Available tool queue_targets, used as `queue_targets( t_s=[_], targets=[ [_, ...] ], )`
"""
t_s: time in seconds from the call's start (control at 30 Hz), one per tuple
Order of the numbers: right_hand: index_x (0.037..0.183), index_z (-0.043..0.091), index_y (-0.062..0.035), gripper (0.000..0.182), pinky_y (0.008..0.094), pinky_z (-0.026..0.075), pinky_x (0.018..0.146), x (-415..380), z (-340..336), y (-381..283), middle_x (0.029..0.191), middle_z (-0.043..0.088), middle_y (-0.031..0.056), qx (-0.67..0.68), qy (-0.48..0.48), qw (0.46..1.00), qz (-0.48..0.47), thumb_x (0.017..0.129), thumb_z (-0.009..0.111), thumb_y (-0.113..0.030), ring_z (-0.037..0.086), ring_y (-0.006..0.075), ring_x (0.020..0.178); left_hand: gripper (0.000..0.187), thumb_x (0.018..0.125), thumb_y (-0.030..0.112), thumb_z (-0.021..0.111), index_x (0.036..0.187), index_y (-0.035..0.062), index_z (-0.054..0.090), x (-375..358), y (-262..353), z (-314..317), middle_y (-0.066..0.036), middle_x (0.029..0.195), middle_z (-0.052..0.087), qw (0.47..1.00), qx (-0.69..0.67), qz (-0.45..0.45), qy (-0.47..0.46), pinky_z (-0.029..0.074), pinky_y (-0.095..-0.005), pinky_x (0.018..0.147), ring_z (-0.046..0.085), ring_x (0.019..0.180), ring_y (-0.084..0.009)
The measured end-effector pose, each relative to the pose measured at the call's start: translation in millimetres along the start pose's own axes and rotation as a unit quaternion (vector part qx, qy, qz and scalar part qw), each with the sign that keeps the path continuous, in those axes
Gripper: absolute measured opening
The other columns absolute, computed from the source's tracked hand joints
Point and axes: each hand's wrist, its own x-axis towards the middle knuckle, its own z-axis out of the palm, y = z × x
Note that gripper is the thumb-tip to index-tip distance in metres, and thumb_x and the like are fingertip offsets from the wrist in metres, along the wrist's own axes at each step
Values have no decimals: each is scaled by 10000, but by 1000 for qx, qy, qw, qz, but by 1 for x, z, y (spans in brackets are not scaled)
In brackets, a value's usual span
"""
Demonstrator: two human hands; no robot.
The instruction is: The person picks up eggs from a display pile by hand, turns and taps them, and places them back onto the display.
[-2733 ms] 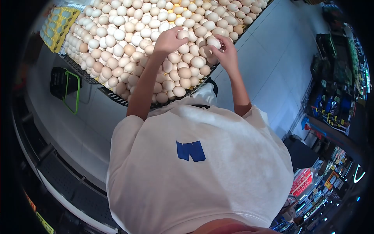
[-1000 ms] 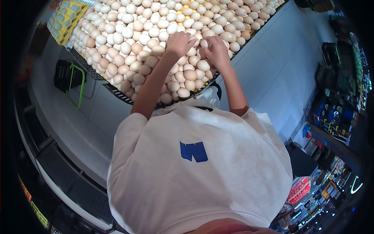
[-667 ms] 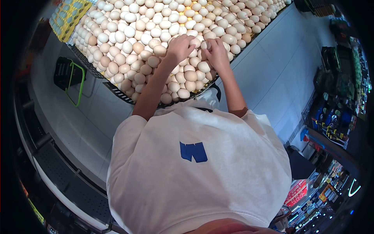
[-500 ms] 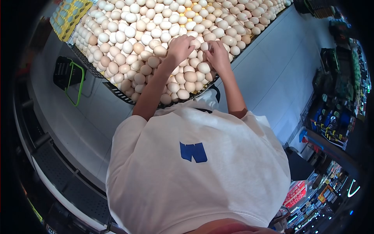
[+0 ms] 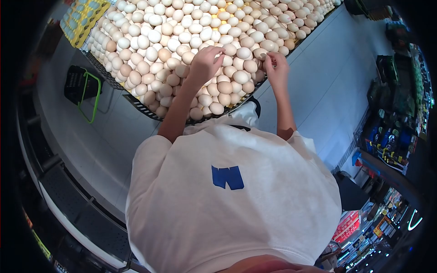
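A large heap of cream, white and light brown eggs (image 5: 164,29) fills the display in front of me. My left hand (image 5: 205,66) rests over the near part of the heap, fingers bent forward and thumb apart from them. Its fingertips are beside a pale egg (image 5: 229,49), and I see nothing held in it. At the heap's right edge is my right hand (image 5: 276,67), its thumb and fingers drawn into a pinch. Those fingertips are at the side of a tan egg (image 5: 260,53); what is between them is too small to make out.
A black slatted rim (image 5: 141,107) borders the heap. Yellow egg trays (image 5: 84,20) stand at the far left. A black basket with a green handle (image 5: 93,98) is on the tiled floor (image 5: 325,77). Stocked shelves (image 5: 391,132) line the right side.
My right hand has moved right, from among the eggs to the heap's edge. My left hand has shifted slightly down and left. The view has moved slightly.
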Motion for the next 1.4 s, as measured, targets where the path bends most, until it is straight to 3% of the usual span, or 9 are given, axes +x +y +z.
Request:
queue_targets(
  t_s=[0.17, 0.3, 0.4, 0.5, 0.8, 0.9, 1.0, 1.2, 1.4],
  targets=[
    [873, 635, 5, 96, 363, 486, 629, -26, -17, 30, 795, 607, 135, -43, 6, 999, 27, 876, 641, -91, 599, 256, 680, 195, 903, 105, 651, 1069, 3, 657, -26, 30, -13, -143, 973, 681, 995, -13, -84, -53, 516, -369, 822, 653, 936, -290],
    [843, 607, 9, 157, 386, 483, 627, -29, -19, 42, 762, 601, 148, -53, -39, 992, 105, 892, 637, -137, 594, 279, 657, 145, 885, 111, 661, 1020, 62, 677, -48, 41, -5, -130, 971, 687, 995, -39, -69, 57, 531, -386, 799, 662, 911, -286],
    [833, 600, 8, 174, 392, 484, 623, -25, -19, 49, 749, 602, 148, -24, -49, 991, 123, 895, 636, -150, 592, 287, 640, 117, 899, 100, 643, 996, 46, 683, -58, 58, -10, -121, 936, 690, 977, -42, -210, 10, 534, -360, 778, 671, 861, -274],
    [832, 606, 7, 172, 388, 486, 620, -22, -15, 44, 754, 606, 147, -14, -50, 992, 114, 894, 638, -150, 594, 287, 638, 114, 900, 92, 641, 990, 38, 685, -71, 75, -14, -116, 905, 690, 967, -34, -252, 1, 532, -348, 742, 667, 837, -260],
    [869, 636, 15, 125, 368, 509, 606, -68, -5, 25, 819, 624, 156, -36, -43, 990, 126, 894, 629, -107, 617, 277, 677, 125, 880, 32, 642, 997, 31, 687, -98, 52, -32, -115, 918, 701, 983, -92, -157, 8, 517, -342, 727, 655, 797, -250],
    [920, 634, 13, 117, 351, 544, 653, -95, 8, 3, 852, 628, 158, -41, 36, 989, 140, 897, 632, -102, 653, 273, 741, 123, 881, 20, 644, 998, 18, 681, -106, 35, -64, -114, 898, 701, 991, -111, -71, -18, 512, -333, 689, 646, 777, -237],
    [1087, 615, 17, 208, 350, 571, 740, -125, 27, -25, 1006, 662, 151, -38, 93, 967, 233, 908, 615, -89, 687, 250, 886, 123, 910, 24, 623, 1017, -9, 673, -121, 7, -110, -113, 852, 702, 974, -183, -107, -86, 529, -310, 699, 678, 786, -200],
    [1319, 506, -6, 413, 385, 566, 774, -165, 58, -87, 1098, 649, 198, -95, 174, 944, 265, 942, 604, -142, 681, 291, 934, 128, 948, 42, 589, 1023, -30, 664, -151, -40, -172, -113, 866, 712, 934, -266, -177, -158, 543, -284, 730, 706, 813, -173],
    [1411, 384, 31, 563, 430, 510, 915, -194, 97, -138, 1276, 550, 259, -58, 198, 914, 349, 954, 598, -220, 611, 348, 1111, 161, 963, 55, 577, 1064, -36, 663, -138, -59, -194, -100, 861, 716, 925, -277, -175, -190, 535, -258, 725, 688, 799, -131]
  ],
)
